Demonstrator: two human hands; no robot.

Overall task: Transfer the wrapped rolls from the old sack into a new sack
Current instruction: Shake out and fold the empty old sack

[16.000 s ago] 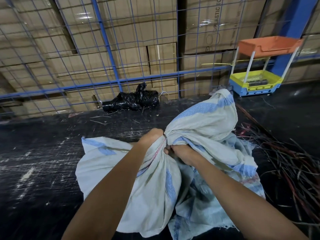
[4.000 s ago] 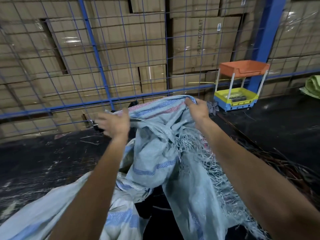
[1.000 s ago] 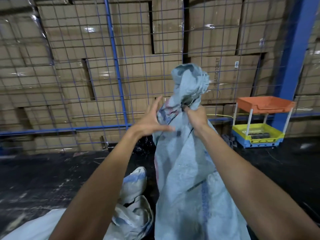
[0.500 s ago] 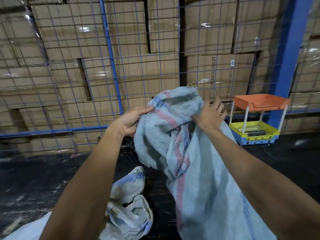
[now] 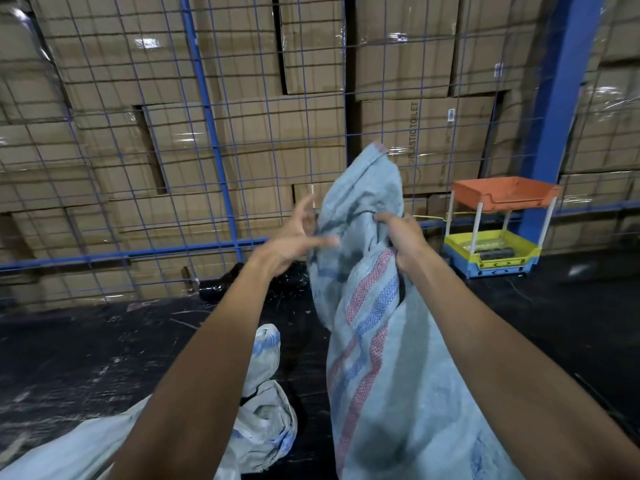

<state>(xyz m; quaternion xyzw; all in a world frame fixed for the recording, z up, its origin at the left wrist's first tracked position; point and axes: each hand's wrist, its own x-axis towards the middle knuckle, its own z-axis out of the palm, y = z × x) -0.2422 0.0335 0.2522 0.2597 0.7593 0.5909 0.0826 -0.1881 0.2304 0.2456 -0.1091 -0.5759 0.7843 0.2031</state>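
A pale blue woven sack (image 5: 388, 358) with red and blue stripes hangs upright in front of me. My right hand (image 5: 403, 239) grips its bunched upper part, and the top flops above the fist. My left hand (image 5: 294, 240) is at the sack's left edge, fingers spread and straight, holding nothing. A second crumpled pale sack (image 5: 263, 420) lies on the dark floor at lower left, partly hidden by my left forearm. No wrapped rolls are visible.
A blue wire-mesh fence (image 5: 214, 143) stands close ahead with stacked cardboard boxes (image 5: 419, 136) behind it. A small orange, yellow and blue tray rack (image 5: 498, 230) sits by a blue post (image 5: 561, 109) at right. A black plastic bag (image 5: 221, 285) lies at the fence foot.
My left hand has let go of the sack's edge and spread its fingers. My right hand has gathered the upper part into a fist; the sack's top now stands narrower and higher.
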